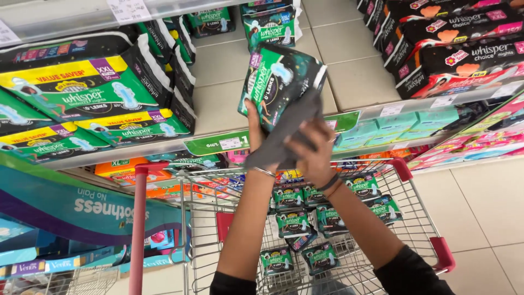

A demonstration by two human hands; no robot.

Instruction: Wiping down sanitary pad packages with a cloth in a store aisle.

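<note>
While held aloft: dark green pack [278,82], grey cloth [284,136] wiping it
Left hand [255,123]: clamped on pack
Right hand [311,153]: clamped on cloth
Risk: pack likely slipped into cart [420,202], wiping loosening grip

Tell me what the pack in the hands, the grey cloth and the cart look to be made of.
Pack: thin glossy plastic film, by its sheen and creases. Grey cloth: soft matte fabric, folding limply under the right hand. Cart: shiny metal wire with red corner pieces, probably plastic. The left hand grips the pack.
</note>
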